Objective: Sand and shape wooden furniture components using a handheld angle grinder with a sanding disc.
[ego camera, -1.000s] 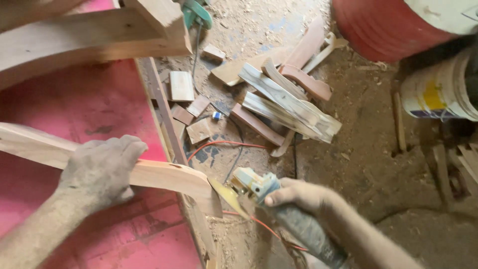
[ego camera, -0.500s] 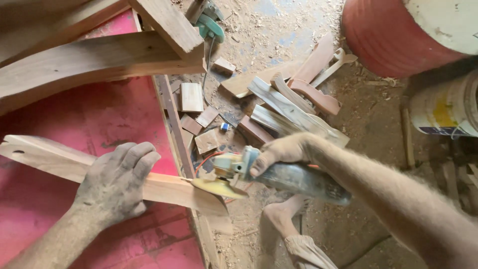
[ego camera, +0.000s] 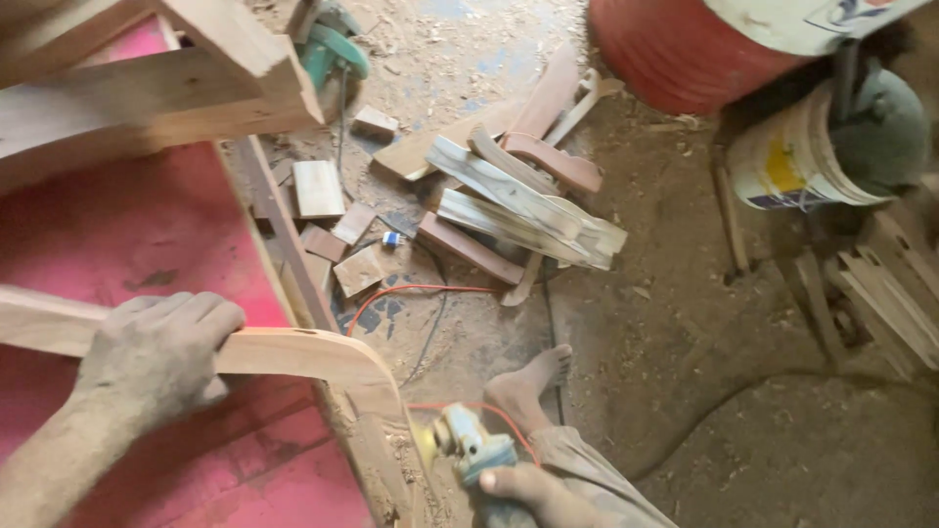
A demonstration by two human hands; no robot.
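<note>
Two dusty hands, left hand [ego camera: 152, 357] gripping curved smooth plank [ego camera: 293, 352], right hand [ego camera: 523, 489] holding grinder [ego camera: 468, 445]

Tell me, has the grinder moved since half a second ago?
Yes. The grinder in the right hand dropped from above the curved wooden piece to below its end.
</note>
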